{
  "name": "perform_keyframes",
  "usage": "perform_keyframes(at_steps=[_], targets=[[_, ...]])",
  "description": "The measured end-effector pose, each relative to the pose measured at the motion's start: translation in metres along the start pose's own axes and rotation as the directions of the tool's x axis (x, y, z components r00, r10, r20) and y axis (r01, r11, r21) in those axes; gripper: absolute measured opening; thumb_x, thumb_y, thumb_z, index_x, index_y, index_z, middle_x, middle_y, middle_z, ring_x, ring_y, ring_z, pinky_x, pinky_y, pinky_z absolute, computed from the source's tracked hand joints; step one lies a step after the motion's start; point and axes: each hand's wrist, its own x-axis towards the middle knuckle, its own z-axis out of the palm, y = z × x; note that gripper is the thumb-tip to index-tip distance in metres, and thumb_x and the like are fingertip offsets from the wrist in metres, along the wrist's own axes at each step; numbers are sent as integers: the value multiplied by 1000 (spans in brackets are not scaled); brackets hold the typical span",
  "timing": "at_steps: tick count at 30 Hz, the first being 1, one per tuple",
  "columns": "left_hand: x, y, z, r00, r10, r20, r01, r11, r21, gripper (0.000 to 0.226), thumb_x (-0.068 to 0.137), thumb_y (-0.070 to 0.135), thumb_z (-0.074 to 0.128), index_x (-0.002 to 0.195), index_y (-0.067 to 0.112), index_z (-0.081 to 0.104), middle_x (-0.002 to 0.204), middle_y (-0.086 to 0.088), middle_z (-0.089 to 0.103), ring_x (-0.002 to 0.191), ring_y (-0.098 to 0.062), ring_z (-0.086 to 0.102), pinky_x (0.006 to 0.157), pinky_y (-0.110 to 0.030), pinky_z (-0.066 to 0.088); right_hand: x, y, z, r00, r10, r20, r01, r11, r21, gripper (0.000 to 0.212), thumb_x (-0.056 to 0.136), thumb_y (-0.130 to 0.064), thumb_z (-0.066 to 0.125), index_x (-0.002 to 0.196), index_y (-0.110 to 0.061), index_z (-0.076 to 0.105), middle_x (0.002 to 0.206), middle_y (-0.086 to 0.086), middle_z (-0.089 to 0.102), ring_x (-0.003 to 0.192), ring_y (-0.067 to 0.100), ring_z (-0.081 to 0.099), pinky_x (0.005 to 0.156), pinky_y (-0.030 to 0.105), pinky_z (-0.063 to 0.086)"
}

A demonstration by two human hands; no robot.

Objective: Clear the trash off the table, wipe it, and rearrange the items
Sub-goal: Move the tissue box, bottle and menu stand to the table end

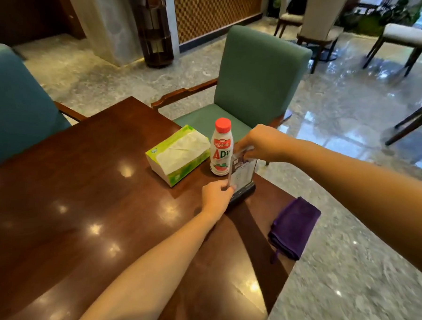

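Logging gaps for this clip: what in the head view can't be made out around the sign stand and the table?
- Sign stand: its print is too small and blurred; both hands, left hand and right hand, cover its edges.
- Bottle: its right side is hidden behind the stand.
- Purple cloth: overhangs the table edge; whether it is damp can't be judged.
- Table: near and left parts are cut off by the frame.

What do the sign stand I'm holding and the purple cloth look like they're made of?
Sign stand: apparently clear acrylic or glass, since its edges look see-through, on a dark base. Purple cloth: soft, matte, folded fabric, possibly microfibre, draped over the table edge.
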Motion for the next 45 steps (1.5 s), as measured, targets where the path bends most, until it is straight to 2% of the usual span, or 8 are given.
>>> perform_keyframes(at_steps=[12,20,25,28,31,34,40,45], targets=[[12,7,31,991,-7,-130,-1,998,-69,27,89,25,60,108,8,70,106,-10,72,100,-23,63,81,-30,46,11,27,5,995,-47,-91,48,999,3,27,89,-13,61,114,-17,69,114,4,70,98,21,65,89,39,53],[7,7,36,995,-35,-91,29,997,-68,30,91,24,56,117,11,65,114,-7,69,102,-14,60,76,-17,37,5,33,19,996,-9,-92,15,997,71,27,90,-11,59,115,-15,66,118,5,67,105,21,62,94,35,50],[4,-1,35,1000,6,19,-5,999,-45,52,87,27,63,136,19,48,129,-3,61,118,-20,56,98,-29,46,-11,34,10,986,-12,-168,29,995,101,40,88,-17,63,128,-18,56,130,3,58,121,20,50,102,33,40],[-11,-15,32,999,25,-38,-26,1000,-8,57,87,25,63,139,19,40,130,3,56,117,-13,53,99,-26,44,-36,44,11,934,79,-349,13,967,254,43,87,-13,64,129,-14,55,131,5,58,120,20,52,101,30,40],[-36,-31,36,992,31,-124,-26,999,40,31,89,25,57,120,18,56,113,2,60,94,-7,55,81,-20,47,-67,62,38,836,316,-449,-76,877,475,32,90,-14,61,121,-13,61,118,1,62,106,17,56,93,27,42],[-53,-36,54,994,86,63,-91,993,72,23,91,20,54,112,16,61,106,-2,60,90,-11,58,79,-19,47,-91,86,89,802,511,-310,-267,770,579,24,91,-15,59,113,-12,67,111,7,68,99,20,60,90,31,44],[-56,-10,109,907,205,367,-273,951,145,42,89,17,56,130,11,52,128,-7,57,122,-23,46,104,-33,37,-110,113,178,798,596,90,-568,694,442,39,91,-15,59,129,-7,55,127,15,60,115,30,56,96,36,41],[-54,-6,126,910,197,365,-307,912,273,49,88,21,57,134,12,44,130,-7,51,124,-25,39,105,-35,35,-111,111,199,757,642,-122,-564,736,374,28,85,-12,66,112,-4,64,116,15,55,107,32,52,88,38,43]])
